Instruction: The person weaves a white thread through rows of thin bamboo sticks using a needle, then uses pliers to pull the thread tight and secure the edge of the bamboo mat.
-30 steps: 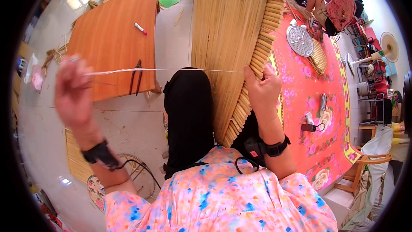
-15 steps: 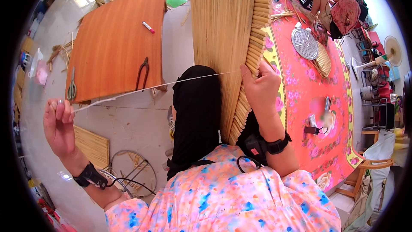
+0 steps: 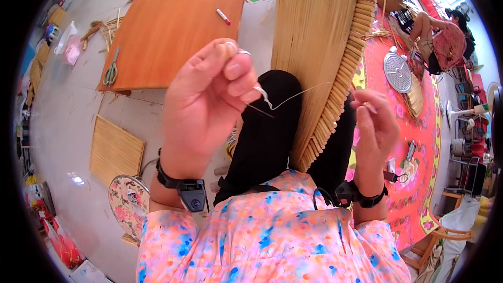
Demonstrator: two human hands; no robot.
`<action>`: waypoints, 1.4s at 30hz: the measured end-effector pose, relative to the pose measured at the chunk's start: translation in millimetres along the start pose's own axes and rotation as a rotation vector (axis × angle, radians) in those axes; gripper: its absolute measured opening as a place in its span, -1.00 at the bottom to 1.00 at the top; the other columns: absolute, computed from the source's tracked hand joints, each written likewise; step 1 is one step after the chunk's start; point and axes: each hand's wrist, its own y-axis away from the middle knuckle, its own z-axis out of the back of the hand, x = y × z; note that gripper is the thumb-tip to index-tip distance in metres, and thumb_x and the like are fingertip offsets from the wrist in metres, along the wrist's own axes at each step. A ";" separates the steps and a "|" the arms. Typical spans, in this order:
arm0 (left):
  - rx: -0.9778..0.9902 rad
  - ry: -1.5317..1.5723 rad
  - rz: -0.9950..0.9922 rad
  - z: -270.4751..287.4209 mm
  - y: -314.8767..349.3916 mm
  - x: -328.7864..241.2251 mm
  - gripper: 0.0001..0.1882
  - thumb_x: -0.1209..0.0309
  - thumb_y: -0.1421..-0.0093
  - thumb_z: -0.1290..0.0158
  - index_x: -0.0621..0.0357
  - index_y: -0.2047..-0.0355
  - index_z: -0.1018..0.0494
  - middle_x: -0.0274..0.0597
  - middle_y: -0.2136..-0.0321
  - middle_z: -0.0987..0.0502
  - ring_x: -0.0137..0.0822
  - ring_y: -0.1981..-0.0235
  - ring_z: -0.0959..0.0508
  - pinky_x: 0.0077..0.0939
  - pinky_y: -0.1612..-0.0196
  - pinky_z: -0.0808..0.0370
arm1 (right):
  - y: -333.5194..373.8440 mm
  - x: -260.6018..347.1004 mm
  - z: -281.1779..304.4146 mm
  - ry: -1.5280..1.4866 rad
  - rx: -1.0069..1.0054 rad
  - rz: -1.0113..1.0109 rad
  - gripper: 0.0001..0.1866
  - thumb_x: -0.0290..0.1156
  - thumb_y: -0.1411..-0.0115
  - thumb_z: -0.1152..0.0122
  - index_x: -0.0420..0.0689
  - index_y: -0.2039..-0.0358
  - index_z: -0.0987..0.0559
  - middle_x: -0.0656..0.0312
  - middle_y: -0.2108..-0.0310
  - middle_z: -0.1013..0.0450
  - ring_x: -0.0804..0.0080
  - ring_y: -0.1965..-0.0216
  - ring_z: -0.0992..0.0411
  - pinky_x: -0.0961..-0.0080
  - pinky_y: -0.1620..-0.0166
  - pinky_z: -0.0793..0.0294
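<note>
A long panel of straw-coloured stalks (image 3: pixel 314 31) rests against my black-trousered legs, its right edge lined with stubby rolled ends (image 3: pixel 352 57). My left hand (image 3: pixel 204 99) is raised left of the panel, fingers closed around white thread (image 3: pixel 264 98). The thread droops in a slack loop, then thins toward the panel's surface. A thin dark needle-like piece (image 3: pixel 260 110) sticks out below those fingers. Just right of the rolled edge, apart from it, my right hand (image 3: pixel 376 126) is loosely curled, slightly blurred, with no object visible in it.
An orange-brown board (image 3: pixel 178 31) at the left carries scissors (image 3: pixel 111 68) and a marker (image 3: pixel 222 17). A smaller stalk panel (image 3: pixel 116 149) lies on the floor. On the right, a pink flowered cloth (image 3: pixel 377 68) holds a grey round disc (image 3: pixel 397 72). Another person (image 3: pixel 443 44) sits at far right.
My left hand has come from far left to the middle, and the taut thread has gone slack. My right hand has let go of the panel's edge and moved right.
</note>
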 end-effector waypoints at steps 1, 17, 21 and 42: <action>0.027 0.032 0.018 -0.9 -2.9 8.6 -0.87 0.38 -0.39 0.19 0.16 0.27 -0.28 -0.39 0.47 -0.22 -0.48 0.47 -0.20 -0.56 0.36 -0.23 | -0.5 5.7 -1.8 0.015 0.120 -0.019 -0.86 -0.62 -0.13 -0.13 -0.32 0.29 -0.60 0.15 0.32 -0.52 0.52 0.38 -0.42 0.62 0.23 -0.44; -0.202 -1.357 -0.288 23.9 -25.6 9.2 -0.88 0.46 -0.22 -0.05 0.22 0.26 -0.42 -0.11 0.13 -0.45 -0.24 0.14 -0.46 -0.38 0.14 -0.44 | 1.0 4.9 -31.4 -0.126 0.713 -0.542 -0.84 -0.51 -0.25 -0.11 -0.30 0.27 -0.61 0.31 0.56 -0.47 0.68 0.50 -0.41 0.69 0.41 -0.43; -0.043 -2.104 -0.811 22.8 -17.1 21.1 -0.78 0.58 0.00 -0.16 0.24 0.29 -0.49 0.02 0.11 -0.47 -0.03 0.07 -0.48 -0.23 0.06 -0.46 | 6.7 -9.2 -11.2 0.100 0.780 -0.408 -0.83 -0.49 -0.21 -0.11 -0.31 0.31 -0.62 0.18 0.62 -0.49 0.54 0.61 -0.41 0.58 0.47 -0.44; 0.514 -1.717 -0.364 40.2 -21.6 80.3 -0.89 0.53 0.04 -0.11 0.20 0.43 -0.48 -0.19 0.57 -0.44 -0.19 0.53 -0.49 -0.40 0.45 -0.44 | 4.6 -12.3 10.7 0.418 0.349 0.031 -0.91 -0.60 -0.08 -0.25 -0.25 0.36 -0.63 0.17 0.61 -0.47 0.44 0.59 -0.47 0.58 0.48 -0.43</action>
